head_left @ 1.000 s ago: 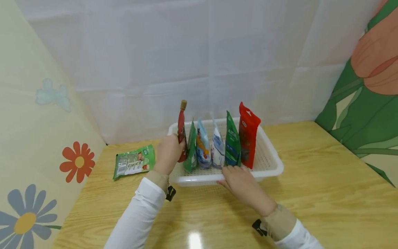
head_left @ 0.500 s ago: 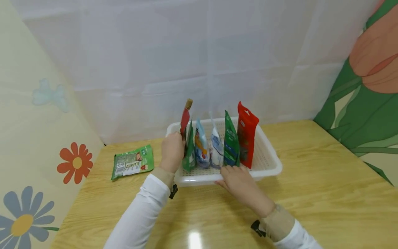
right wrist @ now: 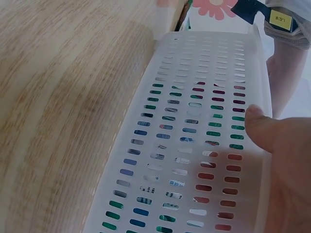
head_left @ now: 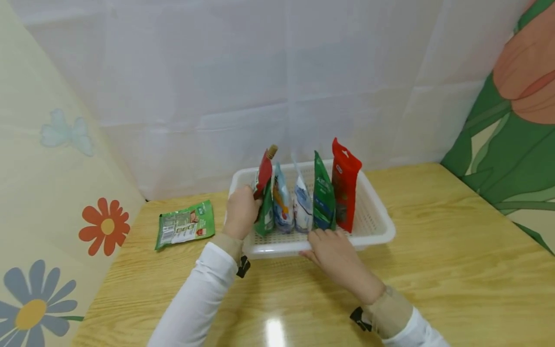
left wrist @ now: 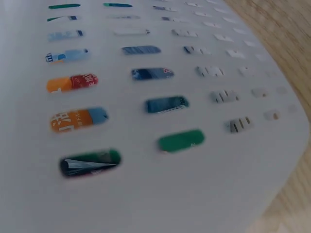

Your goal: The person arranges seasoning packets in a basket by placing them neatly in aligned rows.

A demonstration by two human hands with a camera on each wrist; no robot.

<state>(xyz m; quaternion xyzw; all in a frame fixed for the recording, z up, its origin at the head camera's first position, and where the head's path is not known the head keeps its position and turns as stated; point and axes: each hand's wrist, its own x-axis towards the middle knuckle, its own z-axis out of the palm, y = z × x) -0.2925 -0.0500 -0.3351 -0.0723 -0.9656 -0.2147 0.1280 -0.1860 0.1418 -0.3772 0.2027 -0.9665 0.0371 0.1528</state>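
A white perforated plastic basket [head_left: 376, 212] stands on the table. At its left end my left hand [head_left: 241, 212] grips a red packet [head_left: 264, 172] with a brown tip; the packet leans right against a green packet [head_left: 266, 212]. My right hand [head_left: 336, 253] holds the front rim, its thumb [right wrist: 260, 128] on the outer wall in the right wrist view. Also upright in the basket are a light-blue packet [head_left: 283, 200], a white-and-blue packet [head_left: 303, 205], a second green packet [head_left: 323, 195] and a taller red packet [head_left: 345, 188]. The left wrist view shows only basket wall [left wrist: 146, 194] and table; the hand is hidden there.
A flat green packet [head_left: 186, 225] lies on the wooden table [head_left: 455, 270] left of the basket. Behind the table hangs a white sheet [head_left: 195, 86]. Panels painted with flowers [head_left: 107, 226] flank both sides.
My left hand has moved slightly right and the red packet in it has tilted over to the right, its tip now lower. My right hand has stayed on the front rim.
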